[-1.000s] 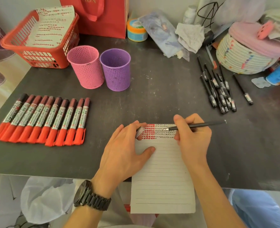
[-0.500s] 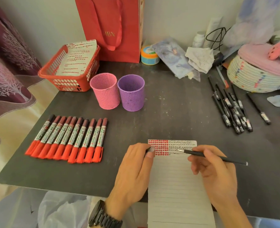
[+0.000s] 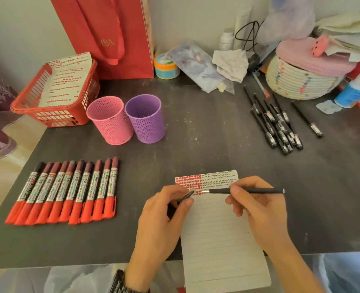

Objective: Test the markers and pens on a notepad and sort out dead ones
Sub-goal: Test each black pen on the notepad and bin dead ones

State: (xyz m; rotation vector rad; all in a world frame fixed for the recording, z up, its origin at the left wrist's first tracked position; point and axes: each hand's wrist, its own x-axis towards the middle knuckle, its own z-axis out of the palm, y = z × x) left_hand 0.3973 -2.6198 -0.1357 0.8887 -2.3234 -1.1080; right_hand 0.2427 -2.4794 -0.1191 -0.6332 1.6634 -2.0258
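A lined notepad (image 3: 221,240) lies at the table's front edge, its top rows filled with red and black test marks. My right hand (image 3: 257,210) grips a thin black pen (image 3: 250,190), tip pointing left just over the marked area. Beside the pad's left edge, my left hand (image 3: 164,218) pinches the pen's dark cap (image 3: 185,197). Several red markers (image 3: 69,191) lie in a row at the left. Several black pens (image 3: 274,121) lie in a pile at the right. An empty pink cup (image 3: 109,120) and a purple cup (image 3: 146,118) stand behind.
A red basket (image 3: 54,96) with marked paper sits at back left, next to a red gift bag (image 3: 113,37). A woven basket (image 3: 301,81), a small tub (image 3: 166,66), cloth and bottles crowd the back right. One black pen (image 3: 306,119) lies apart.
The view has tilted up and back. My right hand lifted the pen slightly off the writing spot; my left hand came off the pad and now shows the cap between its fingers.
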